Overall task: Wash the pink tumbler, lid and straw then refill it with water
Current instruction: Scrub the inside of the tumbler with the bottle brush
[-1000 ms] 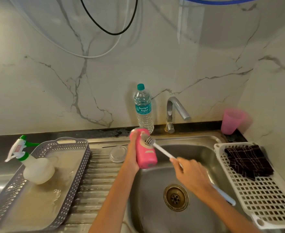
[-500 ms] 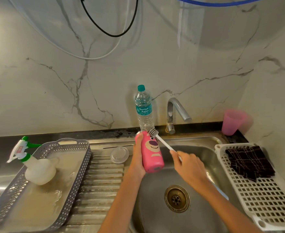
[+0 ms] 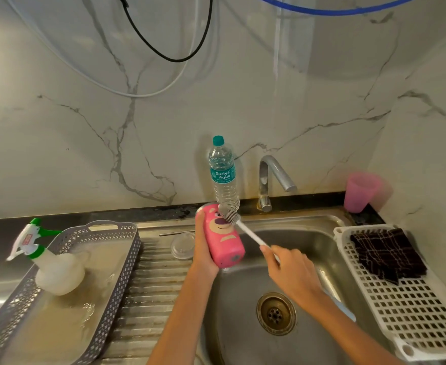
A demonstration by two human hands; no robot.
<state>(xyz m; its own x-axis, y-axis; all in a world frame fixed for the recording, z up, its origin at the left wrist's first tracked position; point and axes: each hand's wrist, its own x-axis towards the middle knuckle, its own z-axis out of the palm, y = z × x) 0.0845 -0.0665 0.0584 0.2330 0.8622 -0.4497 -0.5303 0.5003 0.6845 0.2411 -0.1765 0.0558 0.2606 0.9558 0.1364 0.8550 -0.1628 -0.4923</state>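
Grip of the left hand [image 3: 203, 248] is clamped round the pink bear-face plastic tumbler [image 3: 223, 241]. It holds the tumbler tilted over the left edge of the steel sink [image 3: 322, 227], far end raised toward the wall. Grip of the right hand [image 3: 293, 272] is closed on the white handle of the long bottle brush [image 3: 251, 234]. The bristle head sits against the tumbler's upper face near the far end, on the outside.

Step in hand, by judgement: scrubbing the tumbler shell, early in the task. The clear round lid [image 3: 183, 245] and thin metal straw [image 3: 177, 233] lie on the ribbed drainboard just left of the tumbler, apparently not yet washed.

The next move likely calls for working the bristles over the rest of the shell or into the mouth. A rinse would follow under the chrome tap [image 3: 272, 177], which shows no water running. Refill comes last. A capped clear water bottle [image 3: 223, 175] stands behind, at the wall.

Hard to make out:
- The tumbler's far end is covered by the bristles and the bottle base, so the opening and inside are unseen.
- No foam is discernible.
- The left fingers are hidden behind the tumbler.
- The brush handle's tail blurs past the right wrist.
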